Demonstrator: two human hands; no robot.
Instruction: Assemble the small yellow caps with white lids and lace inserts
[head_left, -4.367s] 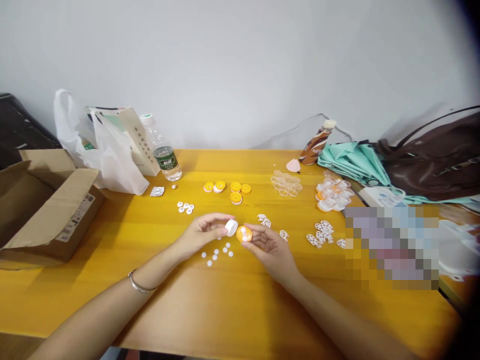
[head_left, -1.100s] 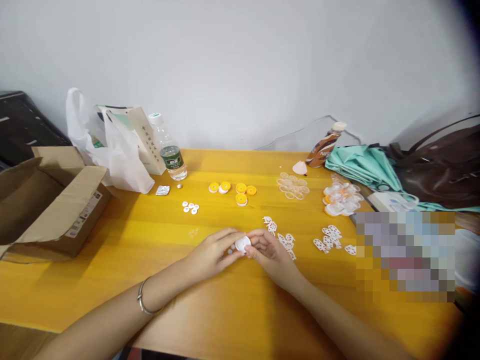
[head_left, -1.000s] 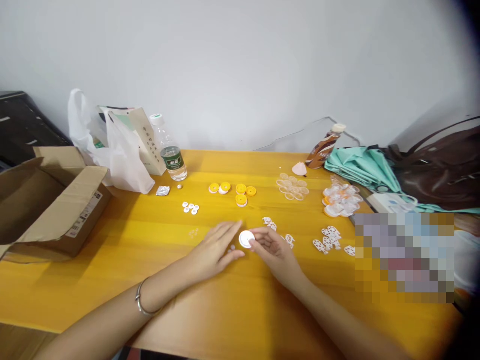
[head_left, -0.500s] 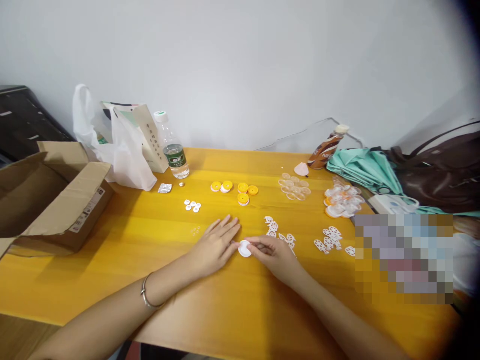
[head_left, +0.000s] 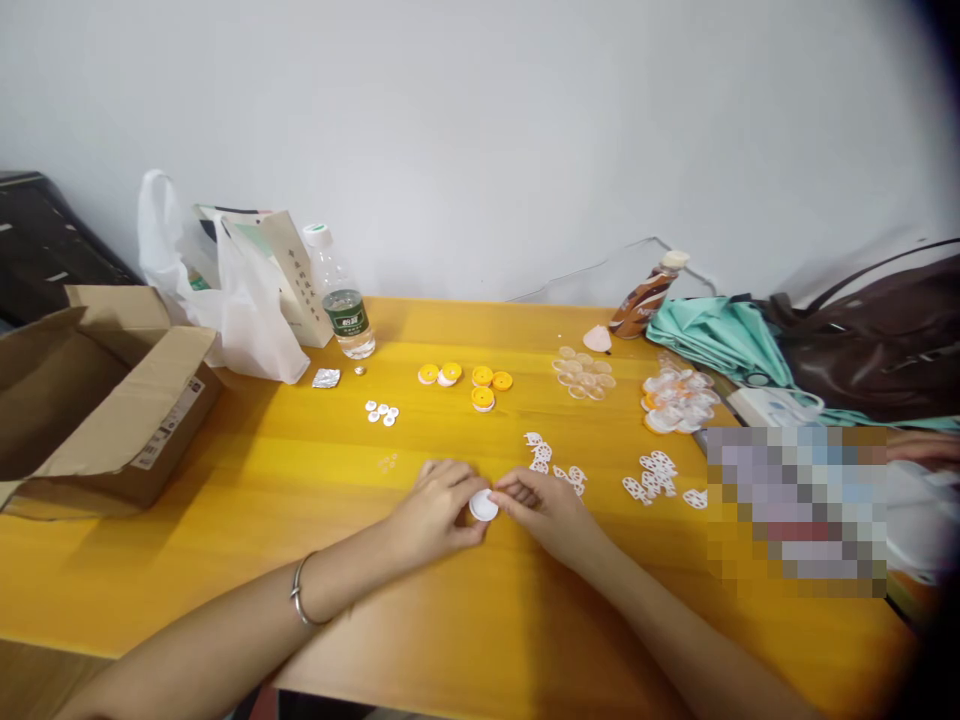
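Observation:
Between my hands is a small round white plastic disc (head_left: 484, 505) with a raised rim, held just above the table. My left hand (head_left: 439, 508) has its fingers curled around the disc's left side, the thumb under its near edge. With thumb and forefinger, my right hand (head_left: 551, 510) pinches the disc's right edge. Right beyond my right hand lie white openwork pieces (head_left: 538, 452). Farther back are several yellow round pieces (head_left: 483, 398), some with white parts beneath. Small white round pieces (head_left: 382, 412) and tiny clear bits (head_left: 388, 462) lie beyond my left hand.
At left stand an open cardboard box (head_left: 172, 430), a white plastic bag (head_left: 259, 310) and a water bottle (head_left: 349, 310). Clear round covers (head_left: 583, 374), a pile of assembled-looking discs (head_left: 677, 400), a brown bottle (head_left: 645, 298), a green umbrella (head_left: 724, 335) and a dark bag (head_left: 877, 330) occupy the right.
My left hand has gone from lying flat with fingers stretched to curling around the white disc. The disc has shifted slightly left and tilted; my right hand keeps its pinch.

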